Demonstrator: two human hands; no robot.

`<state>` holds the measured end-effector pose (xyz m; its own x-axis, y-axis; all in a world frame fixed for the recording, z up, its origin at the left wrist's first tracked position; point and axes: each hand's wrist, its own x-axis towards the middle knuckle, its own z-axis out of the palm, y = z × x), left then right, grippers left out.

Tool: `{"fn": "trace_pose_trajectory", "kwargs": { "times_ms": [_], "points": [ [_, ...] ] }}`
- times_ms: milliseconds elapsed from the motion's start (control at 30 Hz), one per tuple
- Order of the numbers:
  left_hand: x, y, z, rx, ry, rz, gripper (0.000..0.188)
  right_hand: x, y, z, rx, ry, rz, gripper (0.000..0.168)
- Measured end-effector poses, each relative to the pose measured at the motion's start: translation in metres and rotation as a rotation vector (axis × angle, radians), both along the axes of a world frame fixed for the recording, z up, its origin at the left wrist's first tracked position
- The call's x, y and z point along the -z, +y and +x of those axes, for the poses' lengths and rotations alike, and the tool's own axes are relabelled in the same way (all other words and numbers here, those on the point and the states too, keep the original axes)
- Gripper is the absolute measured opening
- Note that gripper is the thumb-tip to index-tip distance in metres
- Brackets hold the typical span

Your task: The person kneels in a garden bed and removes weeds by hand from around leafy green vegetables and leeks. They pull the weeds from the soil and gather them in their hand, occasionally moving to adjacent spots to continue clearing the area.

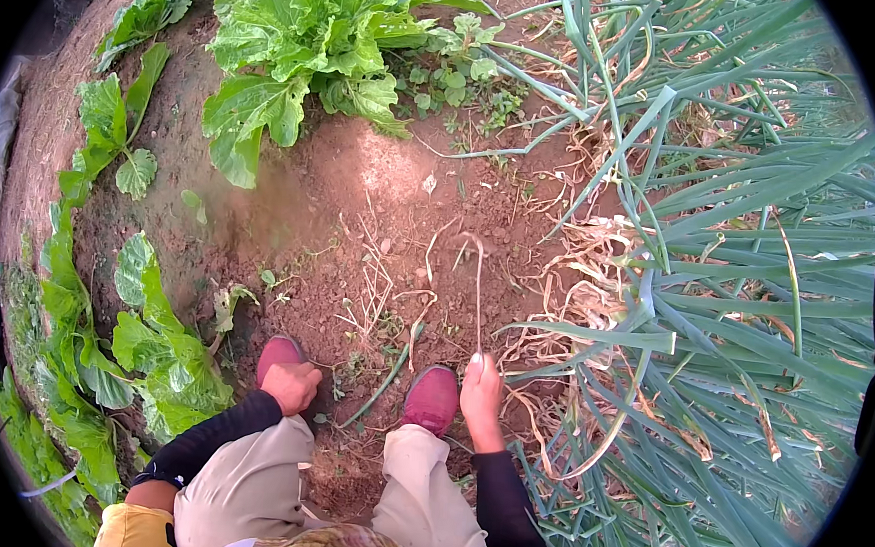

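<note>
My right hand [481,396] is closed around the near end of a thin hooked rod [479,295], perhaps a weeding hook. The rod points away from me, and its bent, slightly blurred far end curves left just over the brown soil [413,174]. My left hand [292,386] is curled into a fist in front of my left knee, over the red shoe [280,356]. Nothing shows in that fist, though its palm side is hidden. Between the shoes and the hook lie dry stalks [371,269] and a cut green onion leaf [379,398].
Dense spring onion plants [735,314] with withered leaves [595,272] at their bases line the right side, close to my right hand. A large leafy green [308,47] grows ahead. More leafy plants [166,355] run down the left. Small weeds [457,83] stand ahead.
</note>
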<state>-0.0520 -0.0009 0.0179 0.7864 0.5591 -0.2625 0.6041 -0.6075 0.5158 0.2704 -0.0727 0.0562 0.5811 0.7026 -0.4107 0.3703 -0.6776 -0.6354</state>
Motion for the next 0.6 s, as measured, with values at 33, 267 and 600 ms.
{"fn": "trace_pose_trajectory", "kwargs": {
  "times_ms": [33,267,600],
  "points": [
    [0.000,0.004,0.002,0.012,-0.014,0.007,0.013,0.011,0.016,0.009,0.033,-0.019,0.054,0.029],
    [-0.004,0.003,0.008,0.009,0.009,0.000,0.012,0.037,0.009,0.012,-0.057,-0.057,0.046,0.030],
    [-0.003,0.004,0.004,0.000,-0.037,0.003,0.012,-0.009,-0.004,0.019,0.037,0.080,0.013,0.028]
  ]
}}
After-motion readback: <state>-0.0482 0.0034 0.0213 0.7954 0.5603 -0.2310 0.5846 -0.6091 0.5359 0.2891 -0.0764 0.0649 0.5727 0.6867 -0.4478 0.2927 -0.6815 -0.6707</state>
